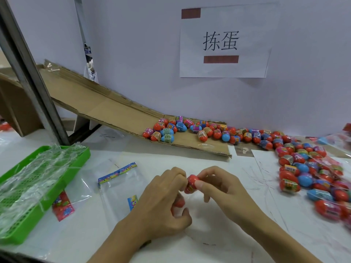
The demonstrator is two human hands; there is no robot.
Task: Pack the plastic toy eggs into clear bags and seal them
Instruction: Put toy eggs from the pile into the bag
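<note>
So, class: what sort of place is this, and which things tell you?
Probably a hand-packing bench in a small workshop: a cardboard chute feeds loose eggs, clear bags lie ready, and a sign hangs on the wall.

Cardboard ramp (106, 109), green tray (57, 188), wall sign (226, 42).

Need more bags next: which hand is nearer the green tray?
Left. The left hand is just right of the green tray; the right hand is farther right.
</note>
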